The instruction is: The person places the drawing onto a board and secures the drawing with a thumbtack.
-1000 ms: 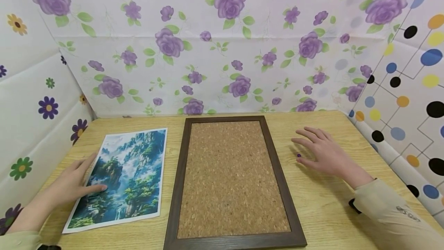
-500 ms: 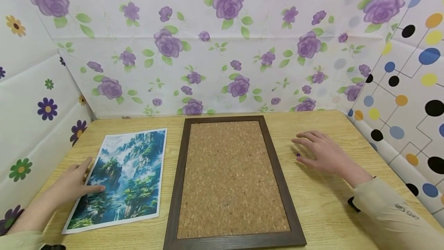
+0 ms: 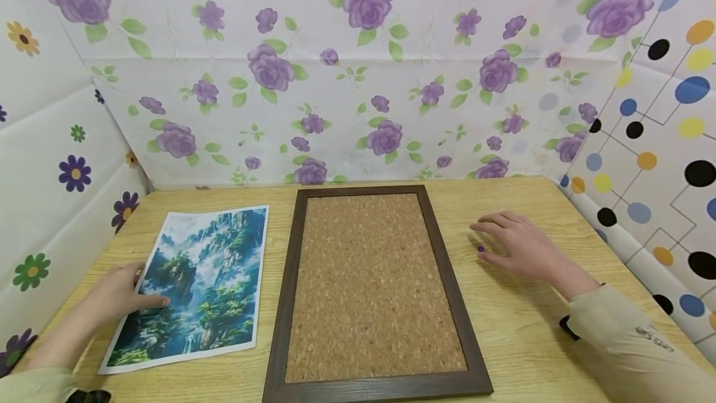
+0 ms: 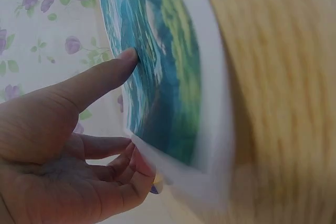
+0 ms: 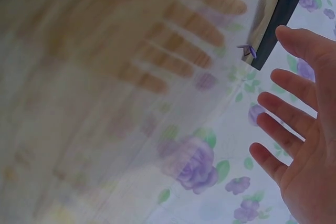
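A printed mountain landscape picture (image 3: 209, 278) with a white border lies on the left of the table. My left hand (image 3: 114, 291) pinches its left edge, thumb on the printed face and the other fingers curled at the edge. In the left wrist view the paper (image 4: 152, 66) bows upward beside that hand (image 4: 58, 140). My right hand (image 3: 520, 247) hovers over the table with its fingers apart, holding nothing. Just by its thumb is a small purple thumbtack (image 3: 480, 249), whose sharp point shows in the right wrist view, where the fingers (image 5: 294, 103) spread loosely.
Between the hands lies a cork board (image 3: 375, 285) with a dark brown wooden frame (image 3: 453, 291). All of it rests on a light wooden table (image 3: 520, 341). Patterned sheets with flowers (image 3: 371, 67) and dots (image 3: 649, 135) wall in the back and sides.
My left index finger, earlier stretched along the picture's edge, has curled in with the others. The right hand's fingers dipped slightly; the board and thumbtack stayed put.
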Tool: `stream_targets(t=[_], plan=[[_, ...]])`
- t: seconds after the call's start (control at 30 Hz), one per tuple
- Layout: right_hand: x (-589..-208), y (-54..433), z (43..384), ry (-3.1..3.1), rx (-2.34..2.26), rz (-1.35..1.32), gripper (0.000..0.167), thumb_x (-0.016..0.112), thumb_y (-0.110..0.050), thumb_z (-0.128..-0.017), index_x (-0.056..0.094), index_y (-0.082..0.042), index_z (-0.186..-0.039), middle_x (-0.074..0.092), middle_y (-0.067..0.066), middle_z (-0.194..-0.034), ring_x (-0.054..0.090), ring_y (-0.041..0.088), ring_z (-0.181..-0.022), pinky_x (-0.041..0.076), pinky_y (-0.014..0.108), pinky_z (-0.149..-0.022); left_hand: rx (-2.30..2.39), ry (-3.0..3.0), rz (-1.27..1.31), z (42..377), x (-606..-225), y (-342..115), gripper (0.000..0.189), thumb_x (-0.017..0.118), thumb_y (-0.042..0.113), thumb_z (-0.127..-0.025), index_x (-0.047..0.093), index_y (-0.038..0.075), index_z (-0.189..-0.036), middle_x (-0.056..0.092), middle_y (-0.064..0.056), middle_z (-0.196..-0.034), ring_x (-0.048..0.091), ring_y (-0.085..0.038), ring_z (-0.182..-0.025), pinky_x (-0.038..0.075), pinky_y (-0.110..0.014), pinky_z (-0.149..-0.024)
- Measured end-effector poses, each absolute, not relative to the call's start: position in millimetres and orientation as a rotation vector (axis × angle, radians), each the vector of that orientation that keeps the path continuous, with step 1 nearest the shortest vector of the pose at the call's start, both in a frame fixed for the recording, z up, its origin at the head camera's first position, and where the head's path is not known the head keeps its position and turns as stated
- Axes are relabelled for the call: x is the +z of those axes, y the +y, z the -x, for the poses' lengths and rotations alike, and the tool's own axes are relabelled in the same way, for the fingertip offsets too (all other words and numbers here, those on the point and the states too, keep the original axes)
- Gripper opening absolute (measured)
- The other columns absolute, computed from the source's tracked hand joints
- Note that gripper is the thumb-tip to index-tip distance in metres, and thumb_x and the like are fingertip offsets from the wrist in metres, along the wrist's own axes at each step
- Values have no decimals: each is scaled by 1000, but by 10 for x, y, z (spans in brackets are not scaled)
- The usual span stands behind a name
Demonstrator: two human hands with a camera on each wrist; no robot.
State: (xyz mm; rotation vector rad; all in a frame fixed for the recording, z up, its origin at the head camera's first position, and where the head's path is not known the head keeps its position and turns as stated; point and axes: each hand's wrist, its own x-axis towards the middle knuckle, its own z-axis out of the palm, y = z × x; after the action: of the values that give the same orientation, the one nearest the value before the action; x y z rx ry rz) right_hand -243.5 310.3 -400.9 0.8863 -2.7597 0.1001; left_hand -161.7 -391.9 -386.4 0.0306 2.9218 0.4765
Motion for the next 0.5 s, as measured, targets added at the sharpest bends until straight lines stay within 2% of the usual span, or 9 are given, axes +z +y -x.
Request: stream_targets(t=[0.1,0.27,0.4,0.5], plan=[[-4004,3101,2431,-2759,89,-889,54,76,-37,-86,62,-14,-132,63,10,-129,57,33,-120,47,57,-100,501,2888,6,1622,-3851,-3922,104,83,45,-75,36,-30,-131,59,-43,-110,64,-47,-91,56,-56,-76],[-4000,3101,2430,-2749,102,-890,52,77,-36,-84,64,-12,-129,66,9,-124,59,31,-116,49,54,-97,499,2831,69,1618,-3841,-3940,108,79,53,-77,34,-28,-132,56,-45,-113,62,-49,-94,56,-54,-75],[-3988,3097,2422,-2750,118,-888,52,77,-35,-85,64,-12,-129,66,9,-124,59,31,-116,49,54,-97,533,2802,75,1617,-3838,-3963,106,77,51,-81,31,-28,-134,61,-38,-105,65,-36,-85,56,-47,-70],[-3983,3096,2420,-2761,119,-882,51,76,-35,-86,64,-13,-130,65,9,-125,58,31,-117,48,55,-98,547,2794,68,1604,-3822,-3989,100,76,47,-83,31,-26,-135,61,-37,-102,64,-32,-84,55,-45,-69]])
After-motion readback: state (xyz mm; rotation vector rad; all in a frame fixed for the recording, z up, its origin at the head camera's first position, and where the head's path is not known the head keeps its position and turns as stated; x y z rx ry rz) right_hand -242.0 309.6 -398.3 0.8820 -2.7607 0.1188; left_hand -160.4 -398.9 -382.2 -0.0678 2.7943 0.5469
